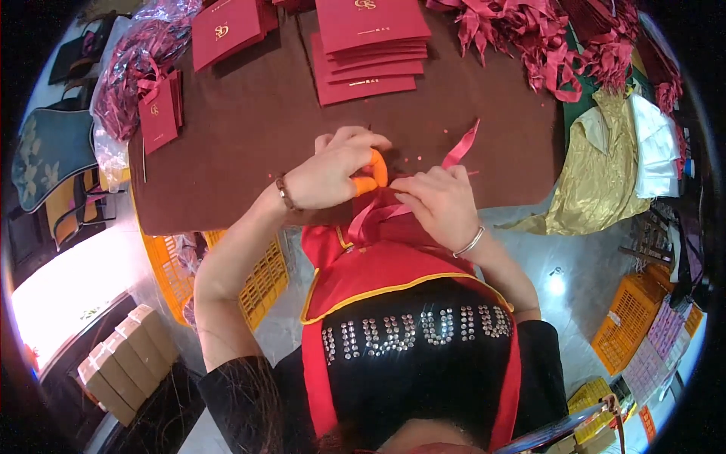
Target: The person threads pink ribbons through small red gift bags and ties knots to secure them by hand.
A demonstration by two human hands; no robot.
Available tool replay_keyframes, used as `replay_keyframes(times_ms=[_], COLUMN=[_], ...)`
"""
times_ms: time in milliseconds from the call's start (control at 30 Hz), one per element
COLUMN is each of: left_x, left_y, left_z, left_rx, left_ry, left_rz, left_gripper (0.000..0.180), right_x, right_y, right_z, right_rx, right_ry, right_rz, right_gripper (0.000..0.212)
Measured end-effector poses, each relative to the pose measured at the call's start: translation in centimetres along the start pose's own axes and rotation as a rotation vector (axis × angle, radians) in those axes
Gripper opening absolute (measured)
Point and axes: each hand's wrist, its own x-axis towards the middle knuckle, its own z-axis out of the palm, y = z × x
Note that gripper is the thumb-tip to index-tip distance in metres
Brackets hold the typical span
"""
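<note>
At the near edge of the desk (pixel 249 144), the left hand (pixel 333 175) and right hand (pixel 441 200) both pinch a red ribbon (pixel 461 145). One end sticks out past the right hand. Red bags (pixel 374 32) lie far off.

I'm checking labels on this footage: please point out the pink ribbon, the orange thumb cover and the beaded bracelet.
Pink ribbon (pixel 462 146), head view: middle of its raised strip.
Orange thumb cover (pixel 365 185), head view: middle of its visible side.
Beaded bracelet (pixel 284 193), head view: beads facing the camera.
</note>
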Motion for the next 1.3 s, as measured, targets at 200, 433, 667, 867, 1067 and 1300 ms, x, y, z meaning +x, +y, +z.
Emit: replay_keyframes(times_ms=[200, 433, 667, 867, 1067, 1300], left_x=[1.3, 3.5, 4.2, 4.9, 4.4, 3.6], left_y=[-1.8, -0.7, -0.8, -2.7, -4.7, -3.5], left_z=[-0.5, -1.4, -1.8, -0.5, 0.0, -0.5], left_rx=[0.119, 0.347, 0.271, -0.098, -0.250, -0.358], left_ry=[-0.206, -0.494, -0.735, -0.808, -0.338, -0.019], left_rz=[-0.084, 0.130, 0.129, 0.085, 0.196, 0.124], left_gripper=[0.016, 0.026, 0.027, 0.017, 0.014, 0.015], right_x=[0.0, 0.8, 0.9, 0.9, 0.6, 1.0], right_y=[-0.4, -2.1, -3.0, -2.9, -2.2, -0.2], right_z=[0.5, -0.5, 1.0, 0.9, 1.1, 1.0], right_rx=[-0.100, -0.078, -0.122, -0.084, -0.031, 0.055], right_ry=[0.066, 0.073, 0.152, 0.136, 0.140, 0.019], right_rz=[-0.059, -0.083, -0.039, -0.031, -0.081, -0.056], right_gripper=[0.012, 0.022, 0.029, 0.026, 0.020, 0.017])
